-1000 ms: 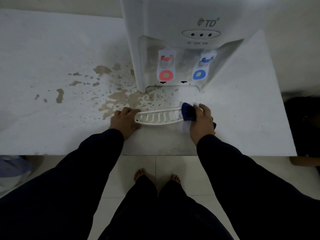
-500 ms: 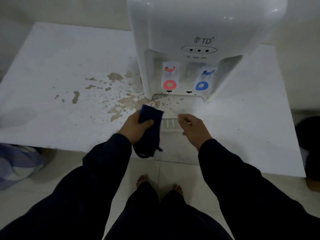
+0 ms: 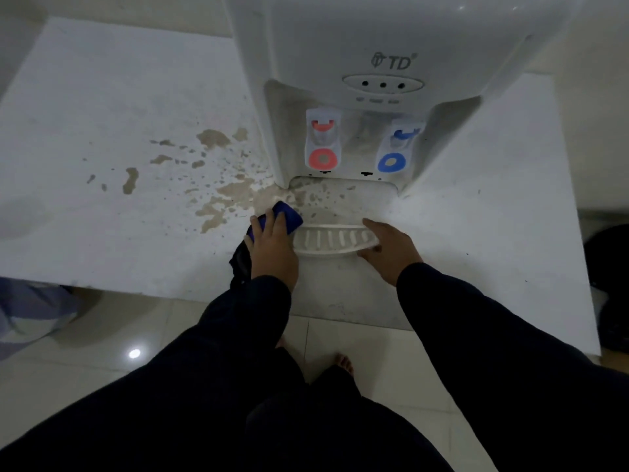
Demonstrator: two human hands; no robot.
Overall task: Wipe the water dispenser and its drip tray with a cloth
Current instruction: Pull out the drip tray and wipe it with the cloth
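White stone-look worktop [image 3: 102, 107], dim light. Brown splash stains [image 3: 218, 185] spread over it, up and to the left of the left hand. Bluish bundle [image 3: 30, 308] at the far left on the pale tiled floor [image 3: 102, 338], below the worktop edge, blurred, cannot tell what it is.

Left hand [image 3: 272, 247], dark sleeve, lies palm down with fingers closed over a dark blue cloth [image 3: 287, 216]. Cloth sticks out past the fingertips and touches the left end of the drip tray; a darker tail of it hangs at the wrist side, over the worktop edge. Hand grasping the cloth, pressing it down.

White slotted plastic drip tray [image 3: 332, 238] lies flat on the worktop between both hands, pulled out in front of the dispenser base, apart from it. Stained recess just beyond it.

White plastic countertop water dispenser [image 3: 391, 39], marked TD, stands straight ahead of both hands. Red tap [image 3: 322, 141] is ahead of the left hand, blue tap [image 3: 396, 148] ahead of the right.

Right hand [image 3: 391, 253], dark sleeve, at the right end of the tray, fingers spread, forefinger along the far rim and thumb at the near rim. Loosely grasping the tray end.

Bare feet [image 3: 343, 362] on the floor below, between the arms.
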